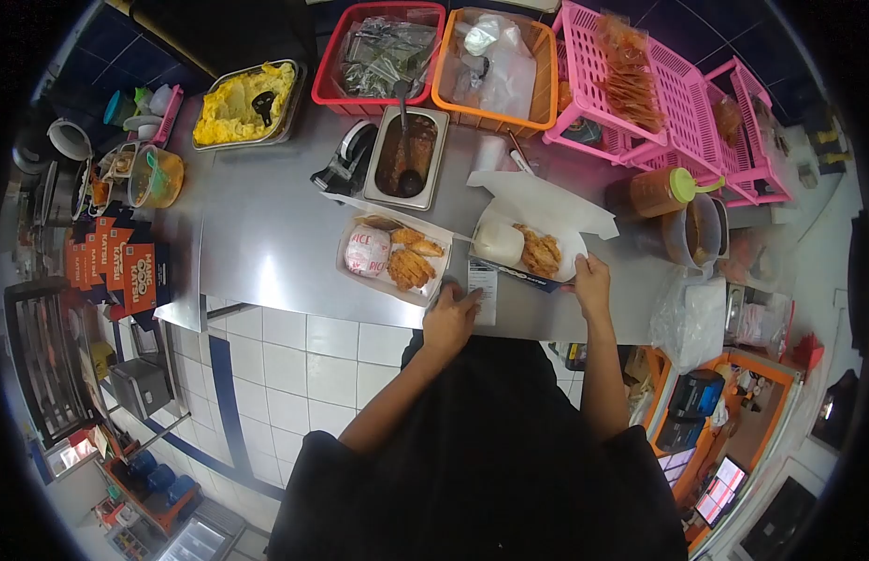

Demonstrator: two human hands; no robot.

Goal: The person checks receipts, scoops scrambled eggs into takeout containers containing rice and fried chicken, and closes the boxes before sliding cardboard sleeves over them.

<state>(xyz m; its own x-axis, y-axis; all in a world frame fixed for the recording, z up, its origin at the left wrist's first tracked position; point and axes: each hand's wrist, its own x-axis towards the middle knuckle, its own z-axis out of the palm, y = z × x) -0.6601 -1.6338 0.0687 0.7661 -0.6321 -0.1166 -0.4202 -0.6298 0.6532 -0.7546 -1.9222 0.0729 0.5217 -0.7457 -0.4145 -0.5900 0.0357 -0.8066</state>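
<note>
My right hand grips the right-hand corner of an open takeaway box, which holds a white rounded portion and a piece of breaded fried chicken. The box's white lid is folded back. My left hand lies palm down at the counter's front edge, fingers apart, over a printed paper slip. Its fingertips are near the corner of a second open box. In that box sit a wrapped rice portion and sliced fried chicken.
Behind the boxes stands a steel pan of dark sauce with a ladle. A yellow food tray, red basket, orange basket and pink rack line the back. Sauce jars are at right, folded cartons at left.
</note>
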